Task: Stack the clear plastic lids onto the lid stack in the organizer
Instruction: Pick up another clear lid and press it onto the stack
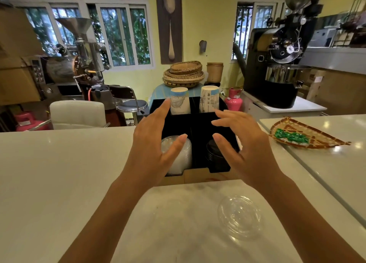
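A black organizer (200, 124) stands at the middle of the white counter. Its front left slot holds a stack of clear plastic lids (183, 159); its front right slot holds dark lids (214, 153). One loose clear plastic lid (240, 216) lies on a marble slab (178, 213) near me, right of centre. My left hand (156, 143) hovers over the clear stack with fingers spread, holding nothing. Over the dark lids floats my right hand (239, 141), also empty with fingers apart.
Two paper cup stacks (179, 101) (210, 99) stand in the organizer's back slots. A woven tray (305, 137) with green packets lies on the counter at right. Beyond the counter are a white chair (77, 112), coffee roasters and stacked baskets (184, 73).
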